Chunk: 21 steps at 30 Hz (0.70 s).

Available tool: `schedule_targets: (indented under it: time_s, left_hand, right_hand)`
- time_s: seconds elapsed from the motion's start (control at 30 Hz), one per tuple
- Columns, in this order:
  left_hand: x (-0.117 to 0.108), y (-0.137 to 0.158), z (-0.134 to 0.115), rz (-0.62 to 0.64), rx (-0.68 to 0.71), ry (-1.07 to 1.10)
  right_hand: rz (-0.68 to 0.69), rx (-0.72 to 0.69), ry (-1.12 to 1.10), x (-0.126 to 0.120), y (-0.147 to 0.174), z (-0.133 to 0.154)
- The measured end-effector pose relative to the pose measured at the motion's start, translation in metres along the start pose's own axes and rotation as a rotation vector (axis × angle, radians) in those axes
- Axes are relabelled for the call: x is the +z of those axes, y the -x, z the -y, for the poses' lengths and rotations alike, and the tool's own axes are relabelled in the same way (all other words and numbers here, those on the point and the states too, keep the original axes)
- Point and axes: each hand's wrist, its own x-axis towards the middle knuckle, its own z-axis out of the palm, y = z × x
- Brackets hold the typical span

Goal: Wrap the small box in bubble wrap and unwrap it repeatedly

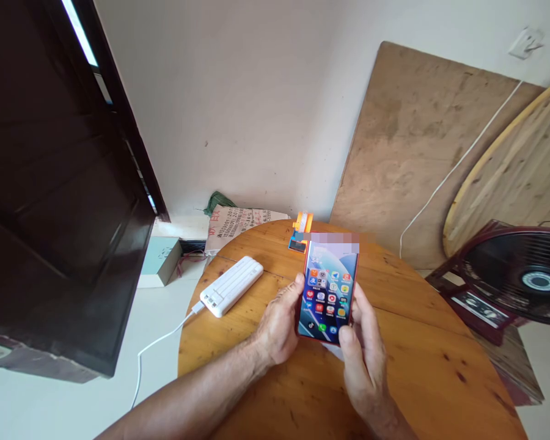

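A smartphone [326, 293] with its screen lit, showing rows of app icons, is held upright over the wooden table. My left hand [279, 321] grips its left edge, thumb along the side. My right hand [364, 348] wraps round the right edge, with the thumb at the lower right corner of the screen. To the left lies a white power bank [232, 285] with a white cable [165, 336] plugged into its near end. Behind the phone's top stands a small orange object [303, 222], partly hidden, beside a dark blue-edged item [297, 241].
The round wooden table [421, 360] fills the lower middle. A fan [522, 281] stands at the right, near leaning boards [412, 122]. At the left are a dark door [59, 183], a pale box [159, 260] and a printed sack [231, 226] on the floor.
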Motion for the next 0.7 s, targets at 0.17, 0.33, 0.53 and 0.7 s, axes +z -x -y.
schedule_targets:
  time_s: [0.17,0.33,0.53,0.7]
  left_hand:
    - [0.0,-0.0015,-0.001,-0.009,0.002,0.003]
    - [0.0004,-0.0018,-0.001,-0.018,0.002,0.003]
    - [0.0,-0.0019,-0.0007,-0.02,0.0,-0.004]
    - [-0.0008,-0.0025,-0.0004,-0.016,0.011,-0.007]
  right_hand:
    - [0.006,0.002,0.002,-0.0002,-0.0002,0.0004]
    - [-0.002,0.011,0.013,-0.0005,-0.0007,-0.0007]
    - [0.002,0.008,0.013,-0.0006,-0.0009,-0.0021]
    - [0.006,0.008,0.007,-0.0001,-0.001,0.0]
